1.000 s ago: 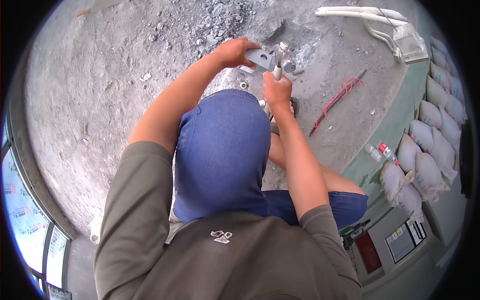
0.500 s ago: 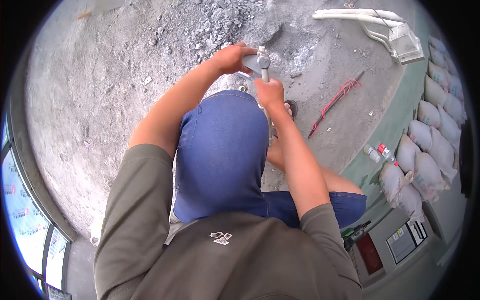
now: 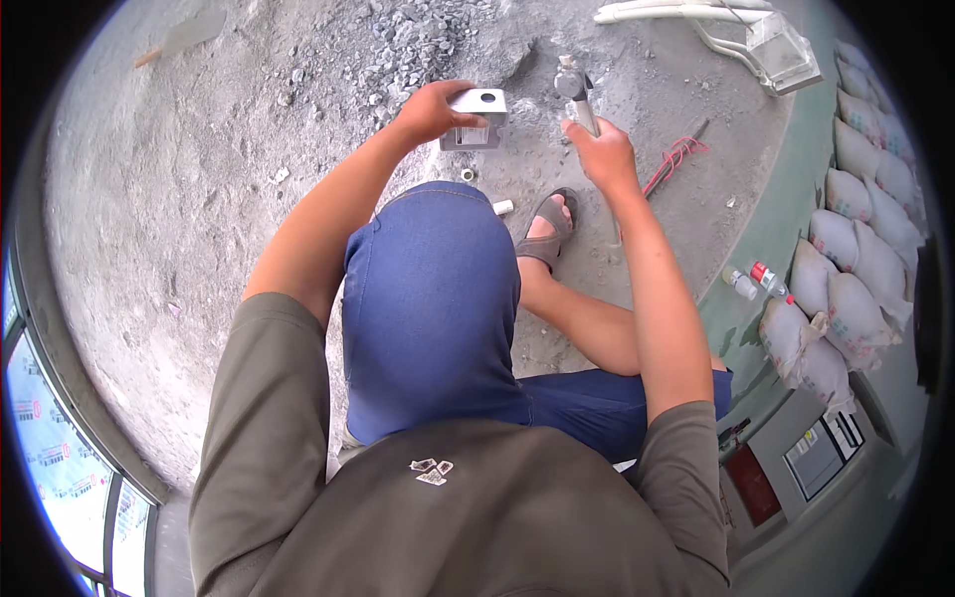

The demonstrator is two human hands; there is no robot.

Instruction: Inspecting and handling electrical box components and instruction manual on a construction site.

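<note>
My left hand (image 3: 436,111) grips a pale grey open-looking electrical box (image 3: 486,102) by its left side, with a round hole in the face turned up toward me. Fingers of my right hand (image 3: 605,155) are wrapped round the handle of a hammer (image 3: 585,113). Its metal head points away from me, right of the box and apart from it. A small white ring-shaped fitting (image 3: 467,174) lies on the ground just below the box. Beside my knee is a short white pipe piece (image 3: 502,207), partly hidden by the knee.
Broken stone (image 3: 393,55) is heaped ahead. A dark rod wrapped in red cord (image 3: 678,151) lies to the right, near my sandalled foot (image 3: 550,227). White pipes (image 3: 686,12) join a clear-sided box (image 3: 786,55). Plastic bottles (image 3: 771,280) and stacked sacks (image 3: 856,244) line the right side.
My hands have moved apart: the right hand carried the hammer rightward, away from the box. The box has tilted in my left hand, so its holed face now shows.
</note>
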